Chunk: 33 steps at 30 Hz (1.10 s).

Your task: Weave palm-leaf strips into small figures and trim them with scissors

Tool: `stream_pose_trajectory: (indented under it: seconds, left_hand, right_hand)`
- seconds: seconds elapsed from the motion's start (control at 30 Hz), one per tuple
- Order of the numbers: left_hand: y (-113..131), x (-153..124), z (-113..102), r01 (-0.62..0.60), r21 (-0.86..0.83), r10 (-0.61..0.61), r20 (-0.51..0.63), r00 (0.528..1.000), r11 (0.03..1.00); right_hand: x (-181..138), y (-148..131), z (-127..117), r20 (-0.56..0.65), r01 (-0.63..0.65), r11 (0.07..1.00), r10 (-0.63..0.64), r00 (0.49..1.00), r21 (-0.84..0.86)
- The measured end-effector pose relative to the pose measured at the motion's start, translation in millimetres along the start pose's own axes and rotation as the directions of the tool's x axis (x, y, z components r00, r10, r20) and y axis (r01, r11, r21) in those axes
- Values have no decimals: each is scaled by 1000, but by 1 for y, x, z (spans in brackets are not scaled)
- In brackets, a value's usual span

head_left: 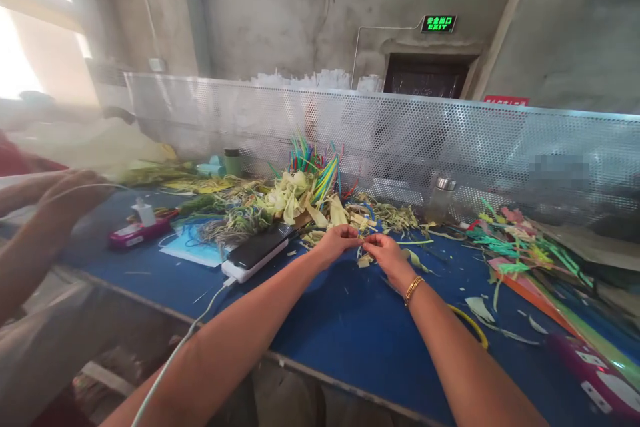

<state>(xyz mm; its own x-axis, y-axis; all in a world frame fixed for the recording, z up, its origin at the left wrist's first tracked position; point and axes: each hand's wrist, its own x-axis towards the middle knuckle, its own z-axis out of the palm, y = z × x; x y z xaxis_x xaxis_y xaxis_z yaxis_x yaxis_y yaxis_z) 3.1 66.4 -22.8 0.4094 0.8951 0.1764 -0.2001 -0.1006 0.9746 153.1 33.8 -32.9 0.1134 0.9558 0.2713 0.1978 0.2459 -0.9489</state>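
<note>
My left hand and my right hand meet over the blue table, fingers pinched together on a thin pale-green leaf strip held between them. A gold bracelet sits on my right wrist. Just beyond the hands lies a heap of yellow-green leaf pieces with coloured plastic straws standing in it.
A phone on a white power bank with a cable lies left of my hands. Another person's hand hovers at far left near a pink box. A glass jar stands by the perforated metal screen. Colourful woven pieces lie right.
</note>
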Motion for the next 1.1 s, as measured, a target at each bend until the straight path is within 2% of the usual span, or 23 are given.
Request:
stream_pose_trajectory:
  seconds: [0.27, 0.7, 0.9, 1.1]
  left_hand:
    - [2, -4, 1, 63, -7, -63, 35, 997, 998]
    - [-4, 0, -1, 60, -73, -58, 28, 998, 995]
    - [-2, -2, -1, 61, -73, -58, 42, 997, 995]
    - [-1, -1, -2, 50, -51, -51, -6, 999, 997]
  right_hand:
    - [-2, -4, -2, 2, -15, 1000, 15, 1000, 11]
    - [-9, -14, 0, 84, -109, 991, 103, 991, 80]
    - [-6, -13, -2, 70, -107, 991, 101, 992, 77]
    - [-4, -10, -1, 41, -96, 992, 93, 995, 76]
